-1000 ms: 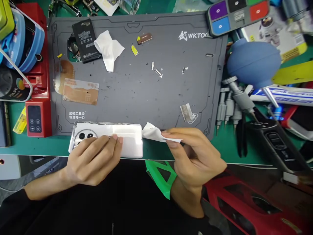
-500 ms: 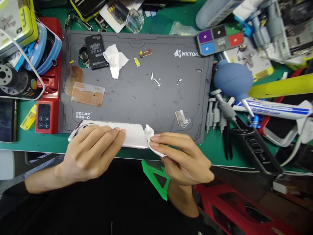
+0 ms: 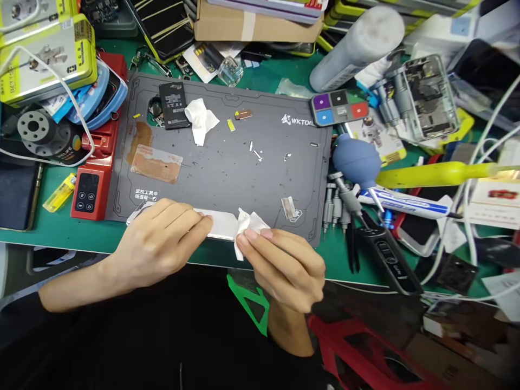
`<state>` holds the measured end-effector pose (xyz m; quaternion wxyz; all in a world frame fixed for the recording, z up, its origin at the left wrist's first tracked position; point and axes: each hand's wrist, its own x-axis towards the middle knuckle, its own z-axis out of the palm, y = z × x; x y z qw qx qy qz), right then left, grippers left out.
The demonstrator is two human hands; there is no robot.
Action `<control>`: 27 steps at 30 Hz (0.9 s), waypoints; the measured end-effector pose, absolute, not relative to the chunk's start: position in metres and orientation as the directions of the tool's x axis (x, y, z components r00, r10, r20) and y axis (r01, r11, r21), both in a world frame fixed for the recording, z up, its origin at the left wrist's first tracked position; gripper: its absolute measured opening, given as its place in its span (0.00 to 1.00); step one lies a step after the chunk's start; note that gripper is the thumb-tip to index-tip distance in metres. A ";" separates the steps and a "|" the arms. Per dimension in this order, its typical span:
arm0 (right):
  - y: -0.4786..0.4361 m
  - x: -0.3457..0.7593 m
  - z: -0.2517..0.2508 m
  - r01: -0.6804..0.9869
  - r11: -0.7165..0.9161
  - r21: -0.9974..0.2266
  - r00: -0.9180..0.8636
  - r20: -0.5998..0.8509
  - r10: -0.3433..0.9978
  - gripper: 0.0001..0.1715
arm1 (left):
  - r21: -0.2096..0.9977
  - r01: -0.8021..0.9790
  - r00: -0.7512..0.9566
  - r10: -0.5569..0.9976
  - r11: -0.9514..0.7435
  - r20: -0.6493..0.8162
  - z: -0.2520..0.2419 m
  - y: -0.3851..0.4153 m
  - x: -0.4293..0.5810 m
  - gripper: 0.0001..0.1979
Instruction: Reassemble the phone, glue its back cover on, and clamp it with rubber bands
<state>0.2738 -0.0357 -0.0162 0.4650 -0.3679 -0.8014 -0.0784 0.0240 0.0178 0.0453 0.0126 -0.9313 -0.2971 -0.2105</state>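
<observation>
A white phone back cover lies tilted at the near edge of the grey work mat. My left hand lies over its left part, fingers curled down on it and holding it. My right hand pinches a small white wipe against the cover's right end. A green band sits at my right wrist.
On the mat lie a black battery, a second white wipe, a copper-coloured sheet and small metal parts. A red device stands left. A blue air blower, screwdrivers and cables crowd the right.
The view has lifted and widened. My right hand moved left with the wipe onto the cover's right end. The cover's near edge has tipped up under my left hand.
</observation>
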 end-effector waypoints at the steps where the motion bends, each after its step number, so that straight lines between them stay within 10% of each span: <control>1: -0.036 0.277 -0.016 0.663 0.719 -0.208 -0.307 0.801 0.515 0.21 | 0.105 0.558 0.735 0.550 -0.823 0.397 0.045 0.018 0.024 0.04; 22: -0.028 0.302 -0.008 0.659 0.751 -0.038 -0.494 0.731 0.470 0.21 | 0.162 0.575 0.722 0.590 -0.802 0.361 0.046 0.026 0.021 0.07; 27: -0.033 0.300 -0.016 0.646 0.584 -0.492 0.082 0.805 0.588 0.23 | 0.164 0.569 0.727 0.587 -0.806 0.356 0.047 0.027 0.020 0.08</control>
